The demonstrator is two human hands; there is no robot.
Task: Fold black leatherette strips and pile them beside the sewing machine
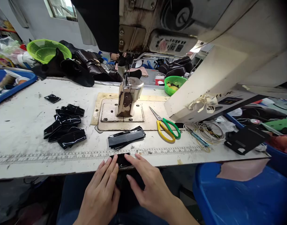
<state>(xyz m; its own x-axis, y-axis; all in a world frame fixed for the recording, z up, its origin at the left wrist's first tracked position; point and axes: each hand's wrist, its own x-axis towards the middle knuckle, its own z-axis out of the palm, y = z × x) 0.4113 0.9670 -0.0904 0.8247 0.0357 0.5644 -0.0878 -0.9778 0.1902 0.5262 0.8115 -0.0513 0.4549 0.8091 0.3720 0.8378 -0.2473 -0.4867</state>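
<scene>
A small shiny black strip (121, 160) lies at the table's front edge, over the printed ruler. My left hand (102, 187) rests its outstretched fingertips on the strip's left end. My right hand (151, 181) touches the right end with its index finger, its thumb spread apart below. Just beyond them is a stack of flat black strips (126, 138). Left of that sits a pile of folded glossy black pieces (71, 137), with one single black piece (52, 98) behind it. The post-bed sewing machine (130, 93) stands straight ahead.
Scissors with yellow and green handles (168, 128) lie right of the machine bed. Further right are a blue thread snipper (199, 139), tangled cord and a black flat case (246, 139). A blue tray (28, 82) and dark boots (87, 62) line the left and back.
</scene>
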